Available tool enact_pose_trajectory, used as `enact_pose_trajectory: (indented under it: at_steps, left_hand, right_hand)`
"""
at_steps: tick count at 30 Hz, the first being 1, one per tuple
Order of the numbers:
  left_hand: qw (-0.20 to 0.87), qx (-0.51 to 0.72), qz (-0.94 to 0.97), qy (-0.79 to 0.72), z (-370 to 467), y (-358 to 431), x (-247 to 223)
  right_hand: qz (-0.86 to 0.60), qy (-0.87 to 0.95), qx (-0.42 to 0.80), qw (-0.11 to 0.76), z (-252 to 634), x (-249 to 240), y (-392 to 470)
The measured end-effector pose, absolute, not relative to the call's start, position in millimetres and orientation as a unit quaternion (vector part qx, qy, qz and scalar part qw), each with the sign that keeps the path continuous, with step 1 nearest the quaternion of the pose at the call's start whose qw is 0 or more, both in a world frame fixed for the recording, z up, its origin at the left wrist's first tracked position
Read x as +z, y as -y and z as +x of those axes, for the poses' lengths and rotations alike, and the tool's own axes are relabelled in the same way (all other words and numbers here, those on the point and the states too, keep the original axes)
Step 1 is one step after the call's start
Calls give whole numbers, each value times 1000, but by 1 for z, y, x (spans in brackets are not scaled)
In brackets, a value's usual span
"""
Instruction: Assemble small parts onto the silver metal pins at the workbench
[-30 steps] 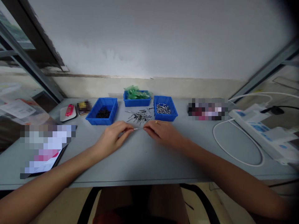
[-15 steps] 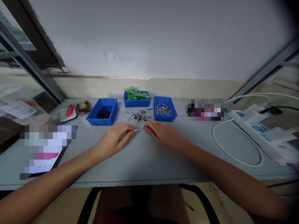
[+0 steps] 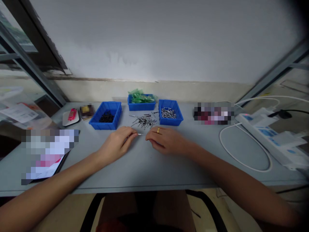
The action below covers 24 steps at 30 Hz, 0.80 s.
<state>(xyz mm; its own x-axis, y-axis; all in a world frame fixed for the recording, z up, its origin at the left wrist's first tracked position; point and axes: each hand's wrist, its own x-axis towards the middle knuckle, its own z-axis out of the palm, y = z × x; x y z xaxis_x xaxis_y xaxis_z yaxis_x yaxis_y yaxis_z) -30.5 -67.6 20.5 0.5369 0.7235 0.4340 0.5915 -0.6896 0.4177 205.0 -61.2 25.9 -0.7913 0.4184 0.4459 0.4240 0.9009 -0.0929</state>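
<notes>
Between finger and thumb, my left hand (image 3: 120,140) pinches a slim silvery metal rod (image 3: 141,134) just above the table. My right hand (image 3: 167,140), wearing a gold ring, is closed at the rod's other end, its fingertips covering that tip. Right behind both hands lies a loose pile of metal rods (image 3: 145,121), some with dark parts. A blue bin (image 3: 116,116) with small black pieces stands behind my left hand. Another blue bin (image 3: 177,121) behind my right hand contains silvery pins (image 3: 168,112).
At the back, a third blue bin (image 3: 141,107) has green plastic packets (image 3: 138,96) in it. To the left are a tablet (image 3: 51,158), a white tray with a pink item (image 3: 71,114) and a clear tub (image 3: 21,109). On the right lies a power strip (image 3: 267,138) with white cables.
My right hand has shifted slightly left and turned, so its ring shows more and less of the rod is visible. The left hand has barely moved.
</notes>
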Motion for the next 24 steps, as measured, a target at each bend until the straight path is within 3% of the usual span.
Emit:
enact_pose_trajectory:
  at_steps: [18, 24]
  left_hand:
    - [84, 246, 882, -393, -30, 67, 19]
    - [63, 170, 908, -377, -31, 64, 14]
  right_hand:
    - [-234, 954, -60, 179, 206, 28, 60]
    - [-392, 894, -121, 179, 215, 29, 51]
